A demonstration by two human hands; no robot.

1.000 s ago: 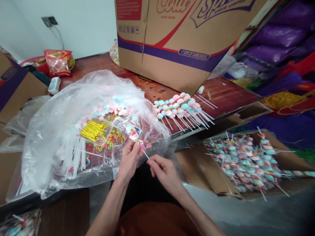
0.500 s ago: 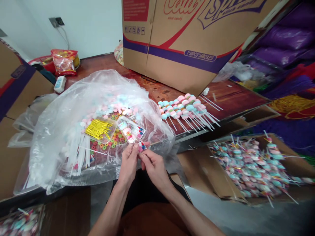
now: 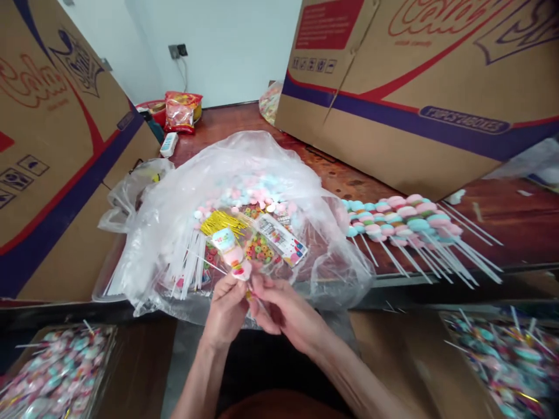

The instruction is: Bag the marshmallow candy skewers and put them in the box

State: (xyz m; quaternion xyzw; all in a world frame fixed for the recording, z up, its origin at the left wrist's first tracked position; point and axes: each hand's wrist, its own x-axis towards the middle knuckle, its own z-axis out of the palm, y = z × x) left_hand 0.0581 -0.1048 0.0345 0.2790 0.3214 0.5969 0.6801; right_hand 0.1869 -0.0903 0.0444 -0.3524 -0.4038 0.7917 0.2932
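Observation:
A wrapped marshmallow candy stick [image 3: 233, 255] points up and away from me, in a clear printed wrapper. My left hand [image 3: 227, 309] pinches the wrapper just below the marshmallows. Pressed close beside it, my right hand [image 3: 286, 308] has its fingers closed at the gathered lower end, where a bit of yellow twist tie [image 3: 250, 295] shows. The stick's lower part is mostly hidden by my fingers. Just beyond lie a pile of yellow twist ties [image 3: 223, 222], flat printed wrappers [image 3: 282, 238] and ring-shaped gummies [image 3: 258, 249].
A clear plastic sheet [image 3: 271, 152] covers loose marshmallows and white sticks [image 3: 192, 259]. Unwrapped marshmallow skewers [image 3: 406, 220] lie on the table to the right. Tall cartons [image 3: 384, 142] stand behind and left. Boxes of wrapped candy sticks [image 3: 56, 366] sit low on both sides.
My view has turned left, so the table's contents appear farther right. The wrapper's printed lower end, spread between my fingers before, is now gathered, with yellow twist tie showing there.

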